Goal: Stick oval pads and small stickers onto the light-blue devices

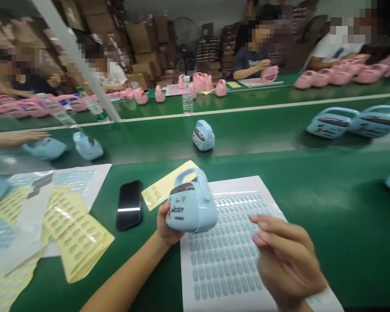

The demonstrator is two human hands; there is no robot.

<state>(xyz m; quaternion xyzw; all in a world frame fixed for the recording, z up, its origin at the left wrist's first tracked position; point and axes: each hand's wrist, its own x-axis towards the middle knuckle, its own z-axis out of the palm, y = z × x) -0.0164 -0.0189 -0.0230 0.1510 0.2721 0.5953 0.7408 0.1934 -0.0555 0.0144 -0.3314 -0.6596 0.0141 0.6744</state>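
Two bare hands: the left hand (169, 225) grips the case by its lower corner at eight o'clock; the right hand (286, 255) hangs over the sheet at four o'clock from the case, thumb and fingertips drawn close together, though blur hides whether anything sits between them.
Case: light-blue, rounded, glossy plastic-looking case (190, 210) with a looped handle, a dark window strip (183, 187) and cartoon print, held at the sheet's ten o'clock corner; whether its base touches the paper, I cannot tell.
Grip: a firm hold low on the body seems right, since it leaves the dark strip and most of the print uncovered; fingers sliding up could smudge the gloss.
Sheet: white rectangular backing sheet (186, 286) with rows of small, glossy, pale-blue ovals, flat at four o'clock from the case; an oval would probably be best taken by its rim, with fingertips off its face.
Steadiness: the case should be tilted squarely towards the eyes, wrist quiet, before anything small is brought against it.
Elbow room: black glossy smartphone (129, 206) at nine o'clock and pale-yellow paper strip (160, 193) at eleven, just beside the case; a wide left-arm swing could catch either.
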